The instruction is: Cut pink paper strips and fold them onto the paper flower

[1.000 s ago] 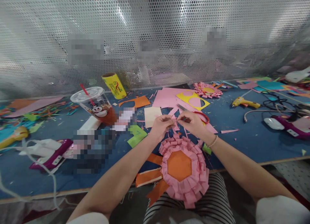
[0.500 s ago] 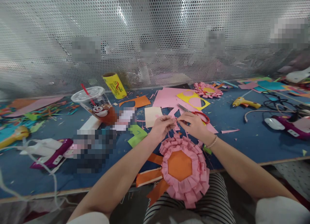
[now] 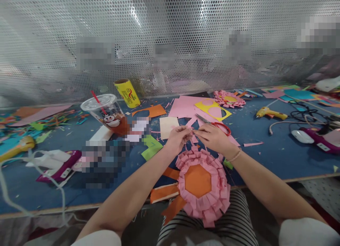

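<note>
My left hand (image 3: 178, 137) is closed in a pinch above the table, with a tiny piece of pink paper (image 3: 191, 130) at its fingertips. Meeting it from the other side, my right hand (image 3: 210, 136) has its thumb and fingers pressed together on the same piece, which is mostly hidden. Below the hands, a pink paper rosette (image 3: 221, 200) with an orange centre and orange strips leans between the table edge and my lap. Red-handled scissors (image 3: 225, 128) lie just beyond my right hand.
A drink cup (image 3: 110, 115) with a red straw and a yellow roll (image 3: 127, 93) stand at left. Pink sheets (image 3: 183, 106), yellow scraps and another rosette (image 3: 230, 99) lie at the back. Yellow glue guns (image 3: 271, 113) with cords and purple power strips (image 3: 60, 166) are on both sides.
My right fingers have straightened slightly and closed in against my left fingertips. The view has shifted slightly; the rosette and other things stay in place.
</note>
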The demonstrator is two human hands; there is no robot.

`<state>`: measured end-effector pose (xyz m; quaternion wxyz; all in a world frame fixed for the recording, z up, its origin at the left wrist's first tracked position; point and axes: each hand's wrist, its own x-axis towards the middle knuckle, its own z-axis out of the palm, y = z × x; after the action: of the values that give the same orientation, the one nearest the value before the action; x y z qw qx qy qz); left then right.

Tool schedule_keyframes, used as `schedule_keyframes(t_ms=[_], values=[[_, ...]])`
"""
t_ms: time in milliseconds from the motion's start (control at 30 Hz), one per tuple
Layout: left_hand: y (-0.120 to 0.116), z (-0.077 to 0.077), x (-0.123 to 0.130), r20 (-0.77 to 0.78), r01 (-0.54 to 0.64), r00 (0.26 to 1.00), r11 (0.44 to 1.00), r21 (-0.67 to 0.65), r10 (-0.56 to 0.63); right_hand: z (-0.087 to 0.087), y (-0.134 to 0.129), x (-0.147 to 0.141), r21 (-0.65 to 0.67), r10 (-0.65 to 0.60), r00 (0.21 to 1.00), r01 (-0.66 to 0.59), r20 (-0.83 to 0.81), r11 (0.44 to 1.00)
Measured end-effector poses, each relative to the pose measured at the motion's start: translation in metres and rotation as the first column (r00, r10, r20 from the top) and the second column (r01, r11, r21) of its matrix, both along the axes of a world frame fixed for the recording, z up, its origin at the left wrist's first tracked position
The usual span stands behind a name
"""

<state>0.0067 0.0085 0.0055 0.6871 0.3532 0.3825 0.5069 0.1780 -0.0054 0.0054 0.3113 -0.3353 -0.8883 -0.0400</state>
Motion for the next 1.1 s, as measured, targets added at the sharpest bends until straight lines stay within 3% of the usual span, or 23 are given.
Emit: schedule_keyframes(t_ms=[133, 267, 400, 500, 700, 767, 967, 1033, 1100], values=[[0.000, 0.002, 0.001, -0.014, -0.020, 1.000, 1.000, 0.023, 0.020, 0.002, -0.001, -0.005, -0.072, 0.006, 0.978, -0.022, -0.207, 0.997], [-0.002, 0.001, 0.002, -0.110, -0.025, 0.993, 0.993, 0.111, 0.037, 0.005, 0.000, -0.012, -0.244, -0.091, 0.912, -0.011, -0.399, 0.970], [-0.004, -0.002, 0.001, -0.255, -0.010, 0.964, 0.965, 0.263, 0.080, 0.004, 0.003, -0.018, -0.396, -0.149, 0.905, -0.023, -0.399, 0.918], [-0.005, -0.004, -0.001, -0.300, 0.003, 0.948, 0.938, 0.346, 0.108, 0.002, 0.004, -0.021, -0.420, -0.156, 0.913, -0.019, -0.378, 0.907], [-0.006, -0.001, 0.001, -0.194, -0.014, 0.979, 0.970, 0.243, 0.063, 0.004, 0.003, -0.021, -0.445, -0.138, 0.898, -0.070, -0.418, 0.893], [-0.006, 0.000, 0.002, -0.148, -0.008, 0.988, 0.980, 0.199, 0.038, 0.006, 0.003, -0.020, -0.503, -0.135, 0.875, -0.136, -0.465, 0.853], [-0.007, 0.000, 0.002, -0.107, 0.048, 0.994, 0.975, 0.217, -0.025, 0.011, 0.003, -0.016, -0.686, -0.181, 0.789, -0.367, -0.587, 0.628], [-0.008, 0.000, 0.002, -0.101, 0.059, 0.994, 0.974, 0.221, -0.037, 0.008, 0.005, -0.014, -0.702, -0.197, 0.764, -0.416, -0.615, 0.577], [-0.008, 0.001, 0.002, -0.097, 0.061, 0.994, 0.974, 0.216, -0.040, 0.004, 0.008, -0.013, -0.697, -0.218, 0.734, -0.444, -0.644, 0.564]])
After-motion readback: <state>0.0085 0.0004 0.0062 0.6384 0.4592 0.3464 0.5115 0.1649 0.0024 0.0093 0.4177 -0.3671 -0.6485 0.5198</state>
